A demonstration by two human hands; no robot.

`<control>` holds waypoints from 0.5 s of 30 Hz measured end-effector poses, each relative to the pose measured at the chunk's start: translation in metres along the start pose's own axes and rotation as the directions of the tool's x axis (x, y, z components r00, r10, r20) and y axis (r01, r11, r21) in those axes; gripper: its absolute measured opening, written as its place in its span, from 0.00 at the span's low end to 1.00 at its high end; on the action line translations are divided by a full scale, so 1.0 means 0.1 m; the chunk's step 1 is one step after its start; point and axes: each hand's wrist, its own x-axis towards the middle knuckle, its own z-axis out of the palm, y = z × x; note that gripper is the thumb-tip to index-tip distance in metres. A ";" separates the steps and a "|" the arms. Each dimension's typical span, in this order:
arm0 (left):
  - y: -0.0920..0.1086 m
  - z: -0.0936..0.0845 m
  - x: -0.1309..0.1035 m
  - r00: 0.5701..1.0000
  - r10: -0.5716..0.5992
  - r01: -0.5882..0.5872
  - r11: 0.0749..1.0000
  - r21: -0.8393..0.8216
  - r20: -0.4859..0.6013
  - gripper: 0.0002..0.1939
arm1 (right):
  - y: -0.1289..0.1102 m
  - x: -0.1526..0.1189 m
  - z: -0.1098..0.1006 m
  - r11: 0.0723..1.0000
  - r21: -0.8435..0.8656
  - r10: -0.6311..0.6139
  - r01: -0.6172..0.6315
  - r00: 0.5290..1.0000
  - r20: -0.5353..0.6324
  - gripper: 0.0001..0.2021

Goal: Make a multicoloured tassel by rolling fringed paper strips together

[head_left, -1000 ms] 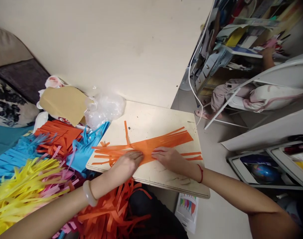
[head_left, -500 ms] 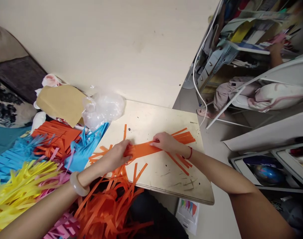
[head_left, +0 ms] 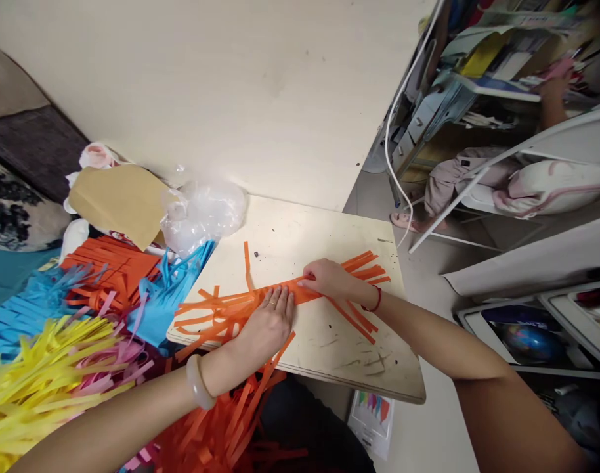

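A band of orange fringed paper (head_left: 307, 294) lies across the pale wooden board (head_left: 300, 230), with cut strips fanning out at both ends. My left hand (head_left: 269, 323) rests on the left part of the band, its fingers stretched out flat. At the band's upper edge my right hand (head_left: 330, 278) grips the paper between thumb and fingers; the fingertips are partly hidden. More orange strips (head_left: 221, 427) hang over the board's near edge by my lap, below my left wrist.
Yellow fringe (head_left: 39, 387), blue fringe (head_left: 155, 302) and a red-orange fringed bundle (head_left: 107, 263) lie at left. Behind them are a brown paper sheet (head_left: 117, 200) and a clear plastic bag (head_left: 206, 210). A white cable (head_left: 389, 144) hangs at right; another person's hand (head_left: 556, 89) shows beyond.
My left hand has moved right along the orange paper, from gripping its fringed end to lying flat on it. The left strips now spread across the board. My right hand stays in place.
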 end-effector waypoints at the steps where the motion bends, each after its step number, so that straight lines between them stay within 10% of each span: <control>1: -0.01 -0.01 0.02 1.000 -0.004 0.004 1.000 -0.016 0.000 0.22 | 0.06 -0.01 -0.05 1.000 -0.010 0.011 -0.011 1.000 0.004 0.09; 7: -0.06 -0.05 0.18 1.000 -0.011 0.010 0.999 -0.033 -0.015 0.20 | 0.40 -0.24 -0.43 0.915 -0.346 0.211 -0.207 0.977 -0.028 0.11; 10: -0.03 -0.07 0.20 1.000 0.000 0.001 1.000 0.016 -0.016 0.15 | 0.22 -0.38 -0.32 0.897 -0.442 -0.067 -0.011 0.985 -0.162 0.16; 15: 0.01 -0.06 0.17 0.999 0.004 0.000 0.995 0.102 -0.037 0.16 | -0.11 -0.32 0.24 0.814 -0.374 -0.537 0.445 0.822 -0.189 0.17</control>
